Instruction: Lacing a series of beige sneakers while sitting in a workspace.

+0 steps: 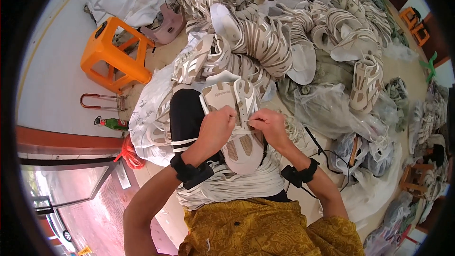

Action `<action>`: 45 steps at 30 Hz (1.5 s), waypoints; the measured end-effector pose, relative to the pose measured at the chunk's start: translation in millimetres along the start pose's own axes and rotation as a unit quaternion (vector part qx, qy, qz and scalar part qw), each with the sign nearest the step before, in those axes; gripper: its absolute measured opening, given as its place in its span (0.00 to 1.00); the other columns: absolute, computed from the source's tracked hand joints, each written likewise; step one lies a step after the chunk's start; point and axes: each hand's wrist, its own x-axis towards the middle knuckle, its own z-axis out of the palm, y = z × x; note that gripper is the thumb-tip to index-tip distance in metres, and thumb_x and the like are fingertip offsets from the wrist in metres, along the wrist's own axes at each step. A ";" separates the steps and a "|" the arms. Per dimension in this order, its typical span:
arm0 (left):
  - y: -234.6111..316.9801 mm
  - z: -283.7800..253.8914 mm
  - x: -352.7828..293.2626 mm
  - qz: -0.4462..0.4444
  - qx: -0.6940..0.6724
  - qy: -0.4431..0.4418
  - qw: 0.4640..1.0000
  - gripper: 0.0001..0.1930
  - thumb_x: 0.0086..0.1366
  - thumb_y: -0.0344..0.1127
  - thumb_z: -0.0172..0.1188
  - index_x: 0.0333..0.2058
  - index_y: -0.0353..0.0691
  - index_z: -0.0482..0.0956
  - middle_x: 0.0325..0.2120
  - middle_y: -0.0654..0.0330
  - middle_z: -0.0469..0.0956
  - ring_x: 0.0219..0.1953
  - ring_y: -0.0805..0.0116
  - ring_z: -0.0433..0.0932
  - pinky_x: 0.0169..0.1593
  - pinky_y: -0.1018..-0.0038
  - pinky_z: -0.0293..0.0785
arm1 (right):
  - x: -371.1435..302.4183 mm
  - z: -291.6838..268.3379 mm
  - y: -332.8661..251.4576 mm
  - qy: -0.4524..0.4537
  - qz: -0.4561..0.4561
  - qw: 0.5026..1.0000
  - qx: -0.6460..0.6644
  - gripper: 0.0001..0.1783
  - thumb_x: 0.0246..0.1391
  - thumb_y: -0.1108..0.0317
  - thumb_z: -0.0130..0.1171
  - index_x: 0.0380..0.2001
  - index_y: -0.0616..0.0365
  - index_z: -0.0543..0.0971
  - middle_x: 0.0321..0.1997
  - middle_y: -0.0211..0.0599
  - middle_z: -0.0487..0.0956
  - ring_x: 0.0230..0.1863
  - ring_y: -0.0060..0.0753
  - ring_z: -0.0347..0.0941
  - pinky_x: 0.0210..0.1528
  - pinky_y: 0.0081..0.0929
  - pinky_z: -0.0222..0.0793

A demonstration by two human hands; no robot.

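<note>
A beige and white sneaker upper (pixel 244 150) lies on my lap, its toe toward me and its tongue at the far end. My left hand (pixel 218 125) is closed over the left side of its lace opening; what its fingertips grip is hidden. Opposite, my right hand (pixel 269 124) pinches a thin pale shoelace at the right row of eyelets. Across my thighs, nearer my body, spreads a thick bundle of off-white shoelaces (pixel 232 187). Black cloth (pixel 186 114) covers my left leg, with white laces looped around it.
Long stacks of nested shoe uppers (pixel 265 42) fill the floor ahead. An orange stool (pixel 116 57) stands at the left, near a green bottle (pixel 113 123) and red string (pixel 130 154). Clear plastic bags (pixel 327 109) and a black cable (pixel 313 142) lie at the right.
</note>
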 end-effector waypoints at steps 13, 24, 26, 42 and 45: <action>13.7 11.4 12.8 -0.013 0.004 -0.041 0.999 0.08 0.47 0.30 0.48 0.20 0.35 0.76 0.19 0.47 0.74 0.26 0.48 0.73 0.33 0.60 0.68 | 1.1 3.6 -3.6 0.002 -0.332 0.877 -0.346 0.07 0.32 0.71 0.57 0.16 0.57 0.69 0.14 0.33 0.65 0.19 0.34 0.67 0.20 0.27 0.63; 10.0 11.5 23.9 0.086 0.148 -0.151 0.974 0.06 0.45 0.28 0.51 0.21 0.37 0.77 0.19 0.49 0.74 0.26 0.51 0.74 0.30 0.60 0.69 | 9.6 -9.0 -11.2 -0.097 -0.013 0.993 -0.069 0.15 0.34 0.75 0.58 0.32 0.59 0.72 0.25 0.38 0.74 0.27 0.36 0.72 0.27 0.26 0.66; 9.8 13.3 21.8 0.082 0.146 -0.133 0.977 0.06 0.45 0.29 0.51 0.21 0.37 0.76 0.18 0.48 0.73 0.25 0.50 0.74 0.29 0.59 0.68 | 16.5 -13.0 -22.0 -0.150 -0.056 0.981 -0.109 0.19 0.33 0.74 0.59 0.35 0.57 0.71 0.24 0.39 0.74 0.28 0.38 0.72 0.29 0.28 0.66; 9.9 19.0 22.5 0.141 0.169 -0.118 0.968 0.04 0.45 0.28 0.52 0.18 0.34 0.74 0.17 0.47 0.73 0.23 0.51 0.75 0.25 0.62 0.70 | 44.0 -22.9 -34.6 -0.217 -0.275 0.844 -0.406 0.12 0.28 0.68 0.62 0.19 0.56 0.69 0.19 0.34 0.72 0.25 0.39 0.68 0.29 0.32 0.64; 3.0 6.4 23.5 0.109 0.074 -0.131 0.983 0.05 0.43 0.28 0.52 0.20 0.34 0.75 0.19 0.47 0.73 0.25 0.50 0.74 0.25 0.62 0.70 | 47.8 -21.9 -38.8 -0.214 -0.284 0.850 -0.389 0.12 0.28 0.68 0.62 0.19 0.56 0.70 0.18 0.34 0.71 0.26 0.38 0.68 0.29 0.32 0.64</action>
